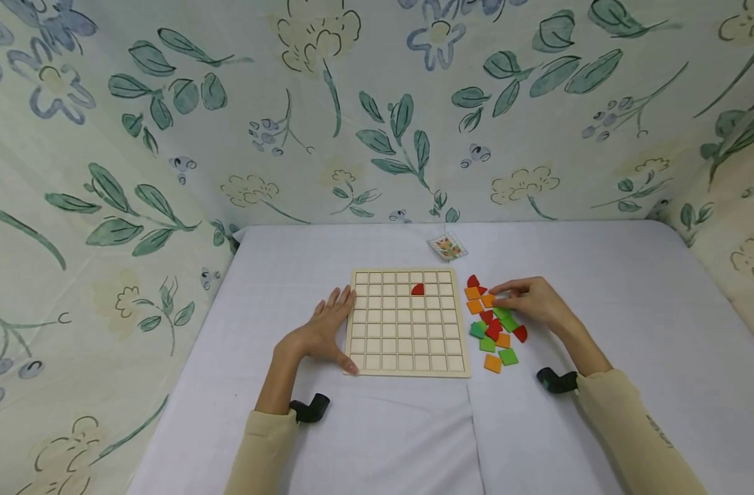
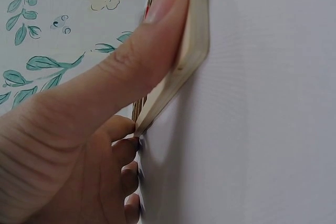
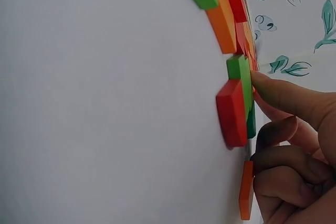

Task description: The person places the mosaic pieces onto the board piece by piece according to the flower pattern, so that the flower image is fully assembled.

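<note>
A square wooden grid board point(image 1: 405, 323) lies on the table, with one red quarter-round piece point(image 1: 417, 289) in an upper cell. My left hand point(image 1: 320, 333) is spread at the board's left side, its thumb on the lower left corner. In the left wrist view that thumb point(image 2: 139, 51) presses on the board's rim point(image 2: 197, 30). My right hand point(image 1: 534, 300) is over the loose pieces right of the board, thumb and index fingertips at an orange square point(image 1: 488, 301); whether they pinch it is unclear. In the right wrist view, a red piece point(image 3: 231, 114) lies near my right hand point(image 3: 294, 145).
Several green, red and orange pieces lie loosely grouped along the board's right side, including a green square point(image 1: 508, 356) and an orange square point(image 1: 492, 364) at the near end. A small patterned card point(image 1: 448, 247) lies beyond the board's top right corner. Floral cloth hangs behind the table.
</note>
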The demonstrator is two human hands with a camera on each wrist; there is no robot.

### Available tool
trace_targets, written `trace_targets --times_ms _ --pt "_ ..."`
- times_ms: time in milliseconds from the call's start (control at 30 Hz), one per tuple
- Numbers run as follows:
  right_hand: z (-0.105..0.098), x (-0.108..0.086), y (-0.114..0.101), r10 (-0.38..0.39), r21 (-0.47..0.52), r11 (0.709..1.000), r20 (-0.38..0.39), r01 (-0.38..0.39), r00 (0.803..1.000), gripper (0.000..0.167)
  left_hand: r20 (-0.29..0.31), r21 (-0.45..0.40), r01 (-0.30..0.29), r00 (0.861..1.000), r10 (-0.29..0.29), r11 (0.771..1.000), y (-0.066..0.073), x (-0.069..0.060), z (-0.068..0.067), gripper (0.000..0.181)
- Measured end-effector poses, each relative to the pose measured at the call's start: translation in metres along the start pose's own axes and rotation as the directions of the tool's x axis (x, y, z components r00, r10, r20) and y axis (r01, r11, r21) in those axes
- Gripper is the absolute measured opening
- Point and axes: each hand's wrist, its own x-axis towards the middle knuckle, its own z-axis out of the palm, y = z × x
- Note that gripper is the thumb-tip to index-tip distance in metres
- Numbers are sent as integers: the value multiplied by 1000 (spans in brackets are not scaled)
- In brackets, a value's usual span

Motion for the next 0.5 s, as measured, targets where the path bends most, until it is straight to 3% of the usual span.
trace_targets --times_ms 200,500 --pt "0 0 -2 24 25 999 -32 -23 999 39 -5 -14 -2 1000 2 1000 0 0 0 154" --pt "-2 1 0 64 80 995 -3 -63 998 45 -10 -9 -2 1000 2 1000 1 -1 -1 155"
